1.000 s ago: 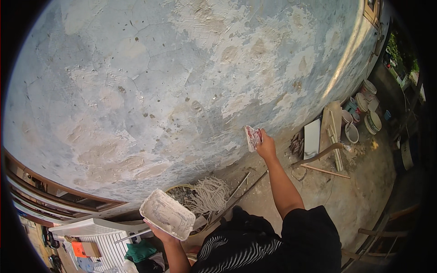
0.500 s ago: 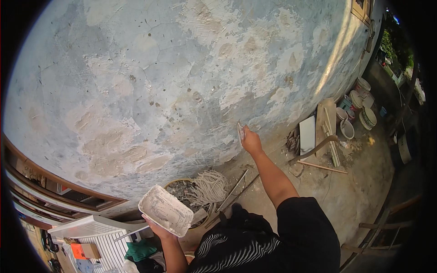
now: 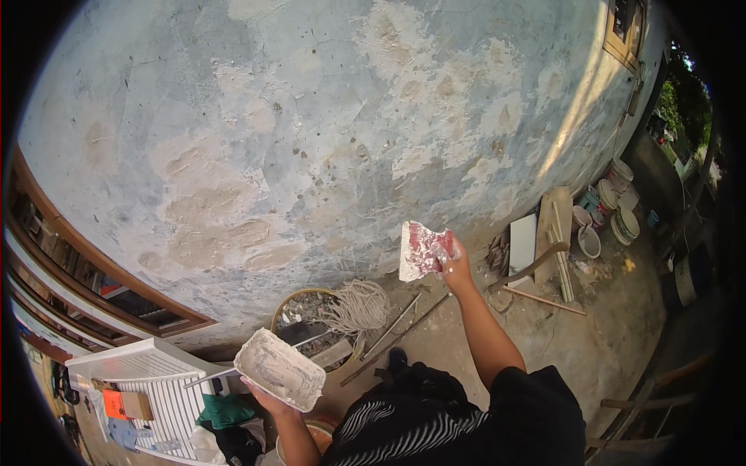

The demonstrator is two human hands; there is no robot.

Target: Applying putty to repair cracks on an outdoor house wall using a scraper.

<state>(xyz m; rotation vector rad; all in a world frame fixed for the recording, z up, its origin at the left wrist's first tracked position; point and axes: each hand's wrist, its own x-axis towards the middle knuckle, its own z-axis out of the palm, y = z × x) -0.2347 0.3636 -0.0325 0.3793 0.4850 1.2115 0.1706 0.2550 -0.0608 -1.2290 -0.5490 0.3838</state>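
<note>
My left hand [image 3: 268,398] grips a rectangular tub [image 3: 281,368] from below; pale filler coats its inside and rim. In my right hand [image 3: 456,264] is a wide red scraper [image 3: 423,251] smeared with white filler, its broad edge toward the left. The scraper is held off the wall, its flat face in view. Ahead rises a blue-grey wall [image 3: 326,101] with cracks, chips and rough pinkish-white filler patches [image 3: 206,210]. My left fingers are mostly hidden under the tub.
A round container of rubble [image 3: 299,307] and a bundle of pale cord [image 3: 357,307] stand at the wall's foot. A white slatted piece [image 3: 159,373] lies at lower left. Boards [image 3: 553,233], a stick [image 3: 545,300] and several buckets [image 3: 588,242] are at right.
My right hand has drawn back from the wall, downward and to the right, turning the scraper so its broad face shows. The tub has shifted slightly lower.
</note>
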